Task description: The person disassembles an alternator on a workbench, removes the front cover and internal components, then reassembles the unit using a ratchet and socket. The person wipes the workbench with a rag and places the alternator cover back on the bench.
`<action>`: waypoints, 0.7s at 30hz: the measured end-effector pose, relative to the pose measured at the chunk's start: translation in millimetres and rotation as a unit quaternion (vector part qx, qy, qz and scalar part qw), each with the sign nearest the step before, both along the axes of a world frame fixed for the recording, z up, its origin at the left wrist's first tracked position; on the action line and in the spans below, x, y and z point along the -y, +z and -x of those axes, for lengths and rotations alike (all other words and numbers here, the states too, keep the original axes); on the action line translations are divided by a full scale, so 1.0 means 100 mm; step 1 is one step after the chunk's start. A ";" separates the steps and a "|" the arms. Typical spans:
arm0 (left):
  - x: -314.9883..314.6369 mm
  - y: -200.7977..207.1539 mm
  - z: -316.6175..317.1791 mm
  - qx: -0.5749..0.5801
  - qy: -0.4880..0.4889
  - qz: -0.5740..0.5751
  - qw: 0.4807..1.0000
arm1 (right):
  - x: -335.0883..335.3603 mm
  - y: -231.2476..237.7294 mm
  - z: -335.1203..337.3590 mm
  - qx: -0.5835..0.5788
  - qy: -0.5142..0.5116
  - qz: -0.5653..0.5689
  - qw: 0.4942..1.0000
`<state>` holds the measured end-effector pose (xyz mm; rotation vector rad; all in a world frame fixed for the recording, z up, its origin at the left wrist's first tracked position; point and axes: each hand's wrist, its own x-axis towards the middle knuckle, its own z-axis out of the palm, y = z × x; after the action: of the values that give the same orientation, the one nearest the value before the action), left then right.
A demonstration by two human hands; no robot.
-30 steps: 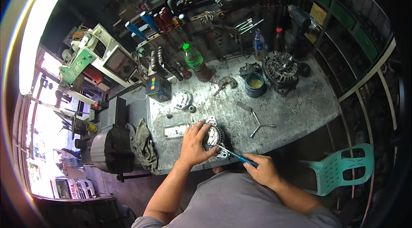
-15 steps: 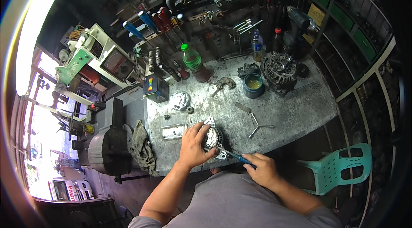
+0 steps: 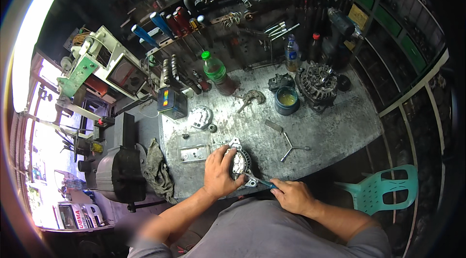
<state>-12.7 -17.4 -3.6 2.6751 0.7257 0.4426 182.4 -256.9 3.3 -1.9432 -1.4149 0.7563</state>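
My left hand (image 3: 219,174) grips the left side of a metal alternator housing (image 3: 241,159) near the bench's front edge, its thumb at the lower end and its fingers over the top. In my right hand (image 3: 295,197) is a screwdriver (image 3: 264,182) with a blue handle, its shaft pointing left. The tip meets the lower part of the housing, close to my left thumb. My left hand covers part of the housing, so its left side is hidden.
A Y-shaped socket wrench (image 3: 291,148) and a flat grey block (image 3: 273,125) lie right of the housing. Beyond stand a dark cup (image 3: 287,101), a larger alternator (image 3: 318,83) and a green-capped bottle (image 3: 216,71). A vise (image 3: 121,173) and a rag (image 3: 159,173) are at left.
The view has shifted slightly. My right hand and the screwdriver handle sit a little lower and nearer to me. Both hands keep their hold.
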 end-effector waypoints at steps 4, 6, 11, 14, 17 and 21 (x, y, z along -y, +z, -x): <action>-0.01 -0.02 0.00 0.014 -0.001 0.006 1.000 | -0.03 0.01 -0.06 -0.060 -0.001 0.026 0.998; 0.01 -0.02 0.01 0.012 0.004 0.009 1.000 | -0.05 -0.03 -0.09 -0.088 0.003 0.018 0.996; 0.06 0.05 0.00 -0.002 0.040 0.025 0.999 | -0.14 -0.12 -0.14 -0.081 0.032 0.068 0.994; 0.08 0.11 0.06 -0.025 0.039 0.032 0.998 | -0.11 -0.07 -0.26 -0.050 0.064 0.084 0.993; -0.01 0.18 0.18 -0.044 0.009 0.084 0.995 | 0.00 -0.03 -0.43 -0.023 0.024 0.105 0.994; 0.00 0.20 0.22 -0.027 0.018 0.122 0.992 | 0.04 -0.14 -0.53 0.026 -0.057 0.113 0.992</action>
<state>-34.6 -17.4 16.3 2.4555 0.7904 0.2723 235.1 -260.6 -11.2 -2.2112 -1.2822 0.8492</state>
